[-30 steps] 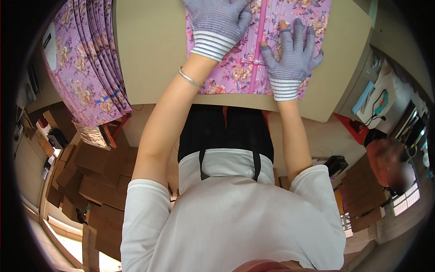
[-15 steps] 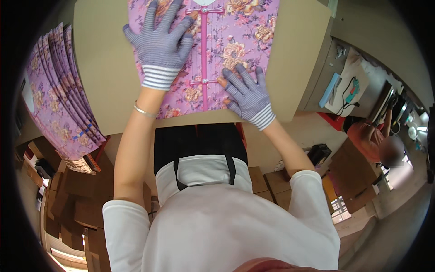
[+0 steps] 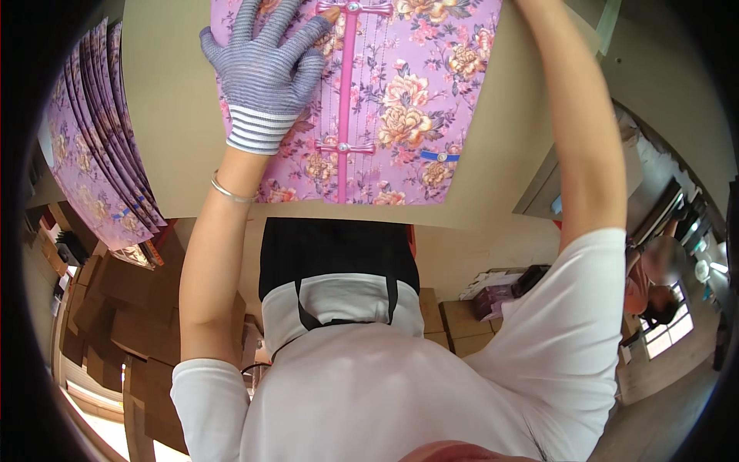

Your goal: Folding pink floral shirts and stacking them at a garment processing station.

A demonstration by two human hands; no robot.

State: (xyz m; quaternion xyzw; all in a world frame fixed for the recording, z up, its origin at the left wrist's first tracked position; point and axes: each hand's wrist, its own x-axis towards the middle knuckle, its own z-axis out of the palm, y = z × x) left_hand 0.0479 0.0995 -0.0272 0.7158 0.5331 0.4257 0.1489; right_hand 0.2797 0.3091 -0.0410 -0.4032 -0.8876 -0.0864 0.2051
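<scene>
A purple floral garment [image 3: 408, 100] lies flat, with a pink centre strip [image 3: 344, 108] and pink bow-shaped fastenings. One fastening [image 3: 346, 147] sits near the lower end of the strip. A small blue band [image 3: 440, 156] with a round stud shows at the garment's lower right. My left hand [image 3: 264, 73], in a grey-blue striped glove with bare fingertips, rests on the garment's left half, fingers spread and holding nothing. Beyond the top edge of the view reaches my right arm; the hand itself is out of sight.
The garment lies on a tan tabletop [image 3: 169, 154] whose near edge runs in front of me. Several similar floral pieces [image 3: 96, 138] hang at the left. Cardboard boxes [image 3: 154, 300] stand below at the left. Another person [image 3: 645, 285] is at the far right.
My right hand has left the garment's lower right and gone up and right, out of view. That uncovers the blue band. My left hand stays spread on the cloth, shifted slightly left.
</scene>
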